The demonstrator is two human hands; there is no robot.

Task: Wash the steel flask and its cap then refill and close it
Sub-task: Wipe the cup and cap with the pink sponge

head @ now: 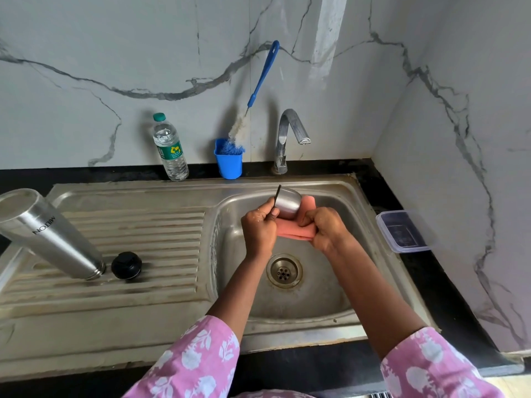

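1. Flask is standing mouth down on the drainboard, well left of the basin, with its printed lettering reading upside down
2. Stopper, black and round, is sitting on the drainboard just beside the flask's mouth, also left of the basin
3. Cap, a small steel cup, is being held above the basin near its back wall, lying on its side with a thin black strap sticking up from it
4. Left hand is gripping the cap, its fingers curled and its thumb pressing by the strap
5. Right hand is clenching a pink cloth above the basin, its fingers closed tight round a bunched part
6. Cloth is stretching between both hands and touching the cap from below and behind
7. Drain is showing in the basin floor, nearer the person than the hands
8. Tap is standing behind the basin, its spout pointing down toward the back edge
9. Brush with a blue handle is leaning, bristles down, in a blue cup behind the basin's left corner
10. Bottle with a green lid is standing behind and further left of the basin
11. Box of clear plastic is lying on the dark counter just right of the basin
12. Sleeves, pink with white flowers, are covering both arms at the basin's near side
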